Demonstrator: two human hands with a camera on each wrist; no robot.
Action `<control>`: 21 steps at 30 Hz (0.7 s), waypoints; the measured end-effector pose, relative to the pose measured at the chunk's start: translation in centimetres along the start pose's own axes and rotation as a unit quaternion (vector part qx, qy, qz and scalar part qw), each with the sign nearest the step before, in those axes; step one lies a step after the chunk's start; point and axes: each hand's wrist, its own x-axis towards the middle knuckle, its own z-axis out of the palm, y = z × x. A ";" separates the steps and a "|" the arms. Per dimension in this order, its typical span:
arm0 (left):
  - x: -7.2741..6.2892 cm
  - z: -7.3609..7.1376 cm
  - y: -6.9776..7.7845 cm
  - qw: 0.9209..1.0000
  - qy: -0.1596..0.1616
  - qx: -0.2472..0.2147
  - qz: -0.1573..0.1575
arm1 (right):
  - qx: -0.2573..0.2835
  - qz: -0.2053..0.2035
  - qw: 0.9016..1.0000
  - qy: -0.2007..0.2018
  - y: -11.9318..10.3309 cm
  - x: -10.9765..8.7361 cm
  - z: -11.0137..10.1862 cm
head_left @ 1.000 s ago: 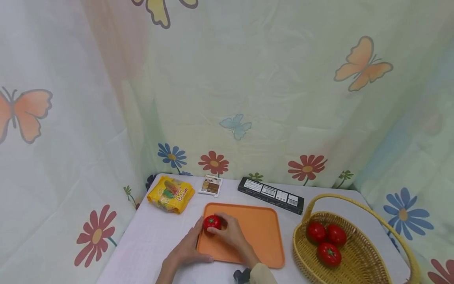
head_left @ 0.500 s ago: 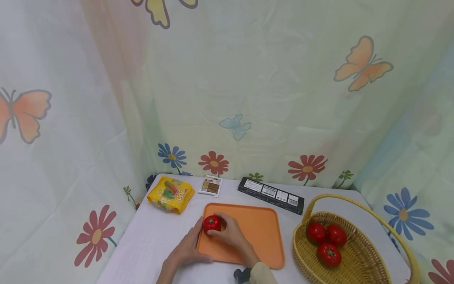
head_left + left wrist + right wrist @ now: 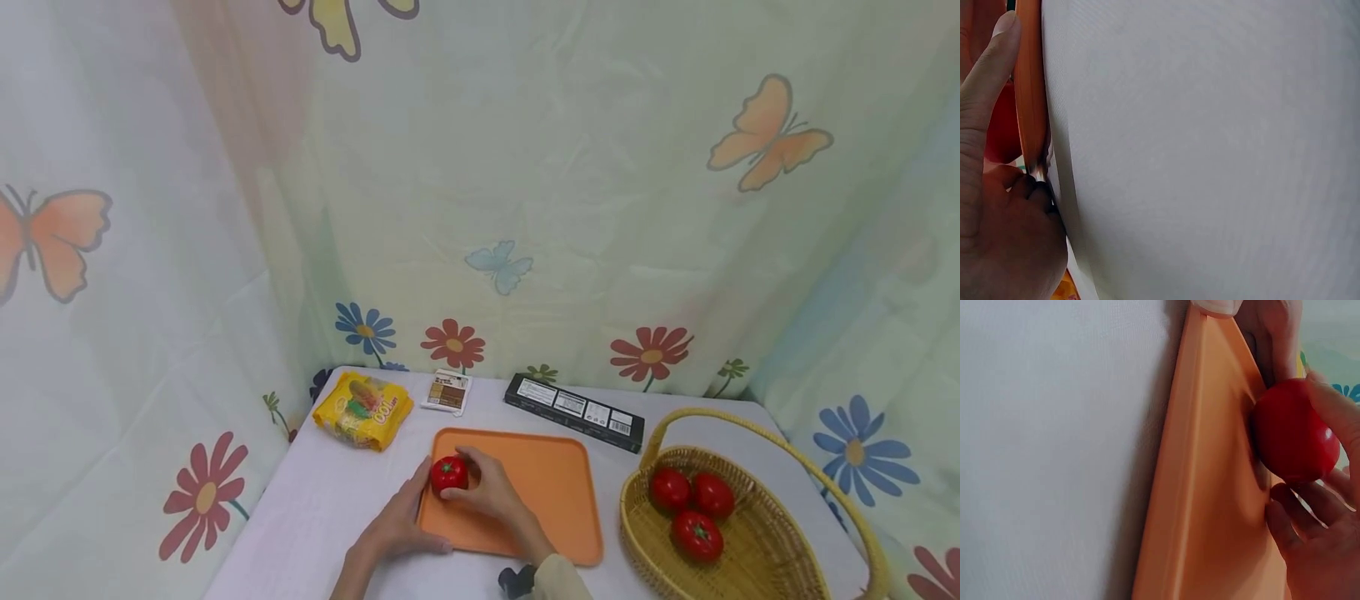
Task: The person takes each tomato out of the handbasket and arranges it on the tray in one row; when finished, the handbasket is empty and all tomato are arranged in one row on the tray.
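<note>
A shiny red tomato (image 3: 448, 473) with a green stem top sits at the left side of a shallow orange tray (image 3: 540, 492). My right hand (image 3: 495, 492) grips it from the right. In the right wrist view, thumb and fingers curve around the tomato (image 3: 1294, 431), low over the tray floor (image 3: 1235, 506). My left hand (image 3: 401, 521) holds the tray's near left corner, fingers along the left edge and thumb at the front. The left wrist view has the thumb stretched along the orange rim (image 3: 1030, 81), other fingers partly hidden.
Right of the tray, a wicker basket (image 3: 750, 567) with a tall handle holds 3 more red tomatoes (image 3: 697, 537). Behind the tray lie a yellow packet (image 3: 362, 411), a small white-and-brown sachet (image 3: 447, 392) and a long black box (image 3: 573, 412). A floral curtain (image 3: 570, 208) surrounds the white table.
</note>
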 end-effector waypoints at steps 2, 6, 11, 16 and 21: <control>0.1 0.0 -0.1 1.000 -0.002 -0.003 0.000 | 0.005 0.004 1.000 -0.004 0.0 -0.1 -0.3; 0.2 0.1 -0.1 1.000 0.000 0.004 -0.008 | 0.001 0.004 1.000 -0.015 -0.3 -0.7 -1.4; 0.3 0.1 0.0 1.000 0.006 0.009 -0.007 | -0.019 -0.009 0.999 -0.035 -1.9 -2.2 -3.7; 0.2 0.1 0.1 1.000 0.012 0.001 -0.017 | -0.026 -0.029 0.997 -0.063 -4.1 -4.4 -6.1; 0.1 0.2 -0.1 1.000 0.007 0.001 -0.020 | -0.033 -0.044 0.995 -0.083 -5.7 -7.2 -9.1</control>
